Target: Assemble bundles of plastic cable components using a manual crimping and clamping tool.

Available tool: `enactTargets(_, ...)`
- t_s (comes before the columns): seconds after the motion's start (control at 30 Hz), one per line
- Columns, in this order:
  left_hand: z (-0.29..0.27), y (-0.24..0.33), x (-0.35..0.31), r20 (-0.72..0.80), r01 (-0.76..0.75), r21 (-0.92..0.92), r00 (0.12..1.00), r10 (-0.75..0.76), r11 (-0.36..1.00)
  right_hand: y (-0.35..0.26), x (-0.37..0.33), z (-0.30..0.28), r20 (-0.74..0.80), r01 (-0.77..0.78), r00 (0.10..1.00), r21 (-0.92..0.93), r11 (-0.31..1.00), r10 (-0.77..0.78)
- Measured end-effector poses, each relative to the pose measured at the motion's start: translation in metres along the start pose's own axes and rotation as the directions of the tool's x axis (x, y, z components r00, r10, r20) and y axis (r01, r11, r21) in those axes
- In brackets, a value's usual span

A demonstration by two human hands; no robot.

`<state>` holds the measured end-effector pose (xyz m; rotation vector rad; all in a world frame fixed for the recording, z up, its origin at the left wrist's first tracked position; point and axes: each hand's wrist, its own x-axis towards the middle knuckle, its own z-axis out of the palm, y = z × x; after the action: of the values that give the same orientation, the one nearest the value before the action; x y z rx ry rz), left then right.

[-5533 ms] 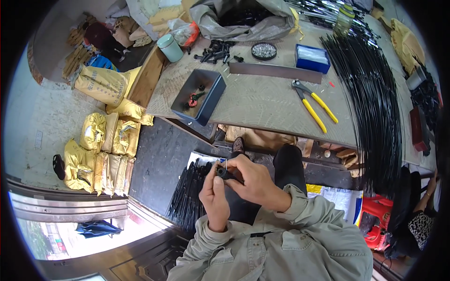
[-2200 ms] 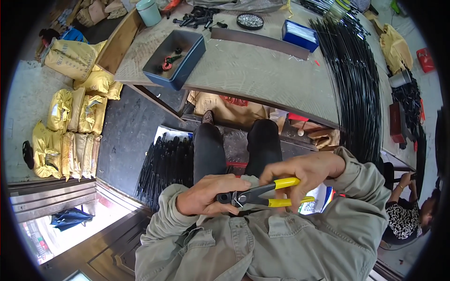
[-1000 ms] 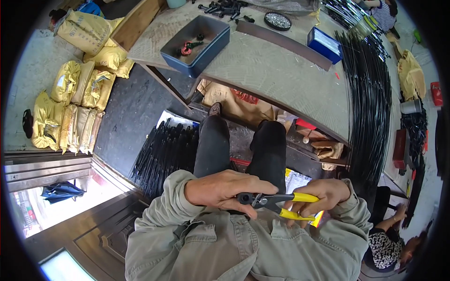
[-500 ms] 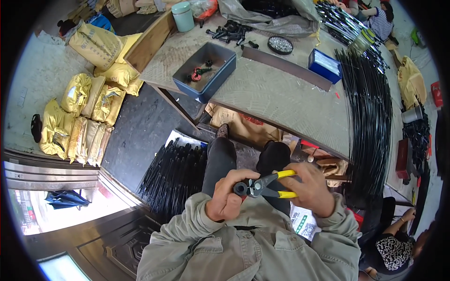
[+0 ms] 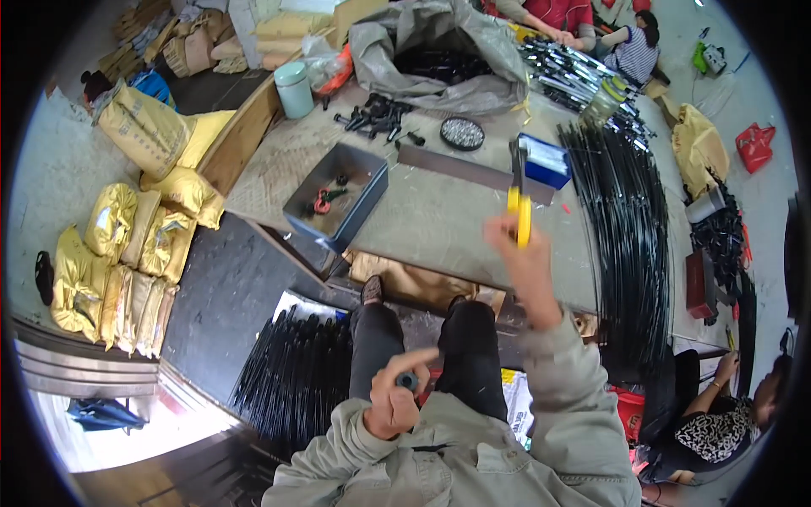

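My left hand [image 5: 390,395] is closed in front of my lap around a short dark round piece [image 5: 407,381] with a hollow end facing up. Its index finger points to the right. My right hand [image 5: 519,253], blurred by motion, reaches out over the near part of the table. In it are pliers with yellow handles [image 5: 524,218], their dark jaws pointing away beside a blue box [image 5: 545,162] that holds small pale pieces.
On the table [image 5: 439,224] stand a grey bin [image 5: 359,198] with a few parts, a round black dish [image 5: 462,133] and a metal strip [image 5: 473,176]. Long black rods [image 5: 629,245] lie to the right, another bundle [image 5: 291,372] at lower left. Other people sit at the right.
My right hand has carried the pliers away from the left hand, forward over the table. My left hand keeps the round piece and is lower. The view has shifted.
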<state>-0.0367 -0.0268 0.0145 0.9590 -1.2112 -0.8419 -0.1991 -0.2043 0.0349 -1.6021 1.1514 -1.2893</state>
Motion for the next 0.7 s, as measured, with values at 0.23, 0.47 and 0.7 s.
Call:
enactTargets(0.23, -0.013, -0.003, 0.002, 0.048, 0.018, -0.105, 0.999, -0.013, 0.994, 0.053, 0.163, 0.013, 0.011, 0.112, 0.986, -0.789, 0.604, -0.168)
enactTargets(0.47, -0.030, -0.015, 0.015, 0.157, -0.023, -0.219, 0.986, 0.059, 0.975, 0.072, 0.209, 0.032, 0.103, 0.112, 0.994, -0.940, 0.322, -0.046)
enactTargets(0.7, -0.022, -0.027, 0.021, 0.246, -0.080, -0.288, 0.957, 0.154, 0.954, 0.084, 0.217, 0.025, 0.214, 0.302, 0.942, -0.878, 0.372, -0.260)
